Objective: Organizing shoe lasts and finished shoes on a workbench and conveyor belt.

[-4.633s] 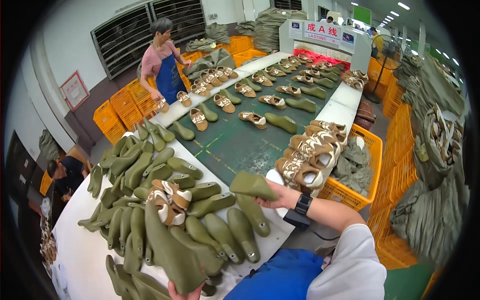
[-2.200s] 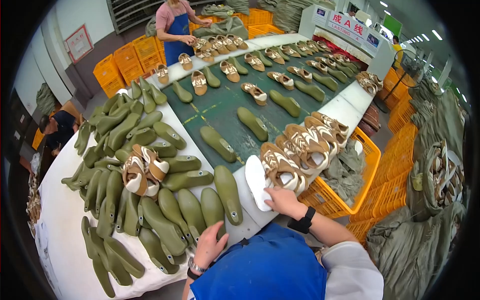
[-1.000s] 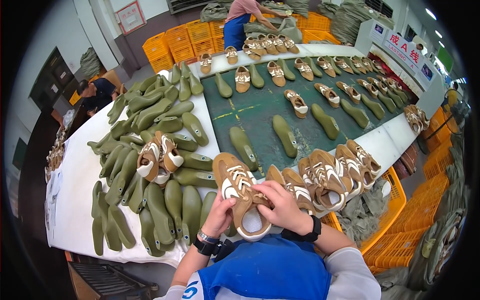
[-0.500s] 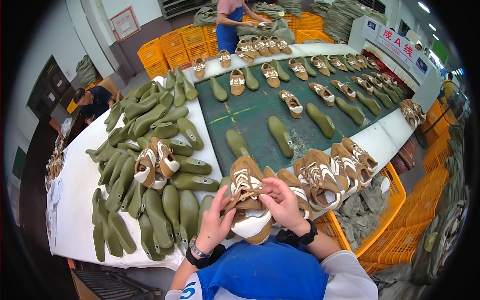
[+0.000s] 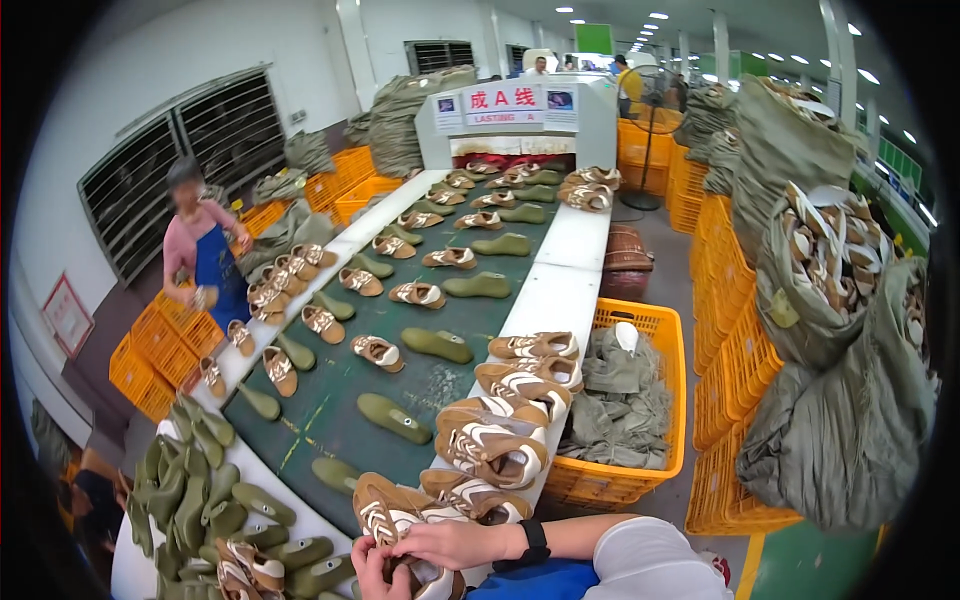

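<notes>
Both bare hands meet at the lower edge of the view, on a brown-and-white shoe [image 5: 388,507] — the left hand [image 5: 376,574] at its near left side, the right hand [image 5: 448,544] across its opening from the right. Each is closed on the shoe with bent fingers; whether the fingertips grip laces or tongue, I cannot tell. The toe points away from the person, beyond the fingers, and the heel end sits below the right hand, partly hidden. A dark wristband [image 5: 534,540] circles the right wrist.

Just left of the toe, a green last [image 5: 337,474] lies on the green belt [image 5: 300,432]. To the right of the toe begins a row of similar shoes [image 5: 490,452] along a white ledge [image 5: 567,252], with an orange crate [image 5: 598,482] of grey-green cloth [image 5: 620,400] beside it. Left of the hands — on a white table [image 5: 128,578] — lies a heap of green lasts [image 5: 190,490] with more brown-and-white shoes [image 5: 252,566] on top.
</notes>
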The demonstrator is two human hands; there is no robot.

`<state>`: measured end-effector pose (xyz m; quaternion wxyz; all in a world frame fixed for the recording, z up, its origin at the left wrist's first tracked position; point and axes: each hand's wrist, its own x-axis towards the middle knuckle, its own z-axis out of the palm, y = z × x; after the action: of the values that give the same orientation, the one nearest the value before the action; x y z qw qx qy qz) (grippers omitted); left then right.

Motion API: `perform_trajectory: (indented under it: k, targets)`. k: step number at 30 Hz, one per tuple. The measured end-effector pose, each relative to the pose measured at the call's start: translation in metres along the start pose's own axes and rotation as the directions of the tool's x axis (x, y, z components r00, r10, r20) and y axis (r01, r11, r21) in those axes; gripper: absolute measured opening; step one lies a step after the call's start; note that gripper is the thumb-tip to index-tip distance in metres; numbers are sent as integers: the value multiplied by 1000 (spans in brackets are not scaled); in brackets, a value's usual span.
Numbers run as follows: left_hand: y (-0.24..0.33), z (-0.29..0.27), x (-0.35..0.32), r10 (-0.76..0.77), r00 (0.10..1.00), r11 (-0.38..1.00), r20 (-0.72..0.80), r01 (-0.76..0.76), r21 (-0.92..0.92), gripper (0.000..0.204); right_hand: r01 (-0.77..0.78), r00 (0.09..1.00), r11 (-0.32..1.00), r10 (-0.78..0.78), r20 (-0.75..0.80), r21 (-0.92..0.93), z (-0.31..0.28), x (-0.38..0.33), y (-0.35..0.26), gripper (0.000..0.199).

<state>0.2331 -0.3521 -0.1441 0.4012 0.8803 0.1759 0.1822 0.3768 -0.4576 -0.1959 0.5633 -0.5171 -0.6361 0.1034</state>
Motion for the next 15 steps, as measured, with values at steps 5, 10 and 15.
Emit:
perform_trajectory:
  k: [5,10,15]
  targets:
    - [1,6,9,165,986,979,-37,-159,130,18,-40,989,997,31,-142,-63,4,-4,9,29]
    - [-4,-4,-5,215,977,976,13,-215,20,11,-186,961,982,187,-205,24,-3,-1,5,34]
    - [-3,-5,-10,156,987,987,-39,-154,51,14,21,1000,992,-20,13,-123,6,3,9,36]
